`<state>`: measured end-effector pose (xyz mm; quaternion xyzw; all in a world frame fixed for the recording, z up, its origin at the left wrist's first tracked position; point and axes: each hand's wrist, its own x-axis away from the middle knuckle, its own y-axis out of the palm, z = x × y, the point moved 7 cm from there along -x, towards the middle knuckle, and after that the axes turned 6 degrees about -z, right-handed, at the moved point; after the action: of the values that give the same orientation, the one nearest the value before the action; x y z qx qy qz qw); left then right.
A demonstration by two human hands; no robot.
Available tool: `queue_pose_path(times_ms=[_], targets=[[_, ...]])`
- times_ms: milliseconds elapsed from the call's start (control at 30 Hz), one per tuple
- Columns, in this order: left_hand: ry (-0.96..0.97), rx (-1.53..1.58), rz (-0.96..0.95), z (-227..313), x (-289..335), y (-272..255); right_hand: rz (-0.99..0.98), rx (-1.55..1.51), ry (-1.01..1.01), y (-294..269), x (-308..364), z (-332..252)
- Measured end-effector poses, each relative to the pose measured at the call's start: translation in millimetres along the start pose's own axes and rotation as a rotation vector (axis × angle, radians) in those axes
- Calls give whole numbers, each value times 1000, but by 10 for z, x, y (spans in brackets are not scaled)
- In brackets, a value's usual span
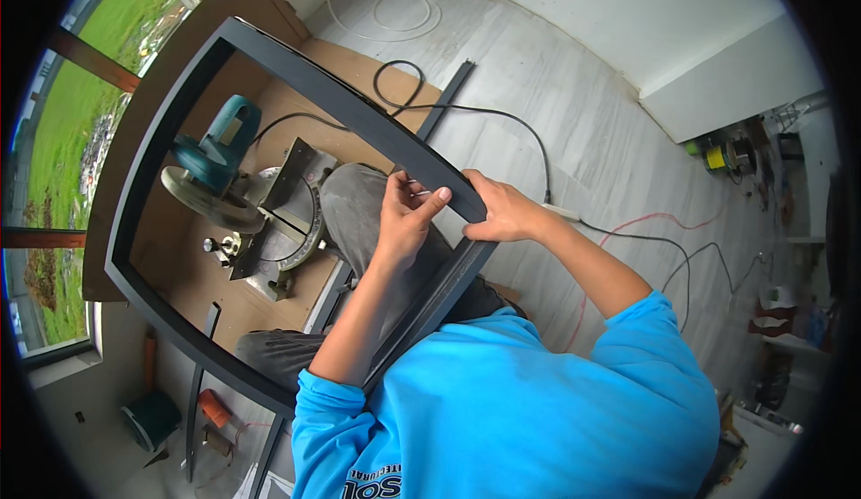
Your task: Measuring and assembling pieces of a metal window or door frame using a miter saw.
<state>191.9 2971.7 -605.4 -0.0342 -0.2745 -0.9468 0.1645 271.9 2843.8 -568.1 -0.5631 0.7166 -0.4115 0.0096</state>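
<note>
A large dark grey rectangular window frame (350,103) lies tilted across my lap, its near side close to my body. My right hand (504,208) is closed round its right corner, thumb on the inner side and fingers over the outer edge. Just left of that corner, my left hand (408,216) grips the same bar, with its fingers curled at the inner edge and the thumb against the face. Anything small between those fingers is hidden. Through the frame's opening show my grey trouser legs and a teal mitre saw (220,154).
Cardboard (332,60) lies under the saw. A black cable (529,127) loops over the pale floor, near a loose dark metal bar (448,95). At lower left are a green bucket (151,420) and an orange cylinder (213,407). A cable spool (722,156) sits far right.
</note>
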Motion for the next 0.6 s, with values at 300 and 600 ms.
queue_pose_path(times_ms=[300,600], targets=[[162,-499,69,960,870,-423,100,35,-164,-277,-425,-430],[344,-1117,1219,1983,3597,-2146,560,618,-651,-889,-1959,-2316]])
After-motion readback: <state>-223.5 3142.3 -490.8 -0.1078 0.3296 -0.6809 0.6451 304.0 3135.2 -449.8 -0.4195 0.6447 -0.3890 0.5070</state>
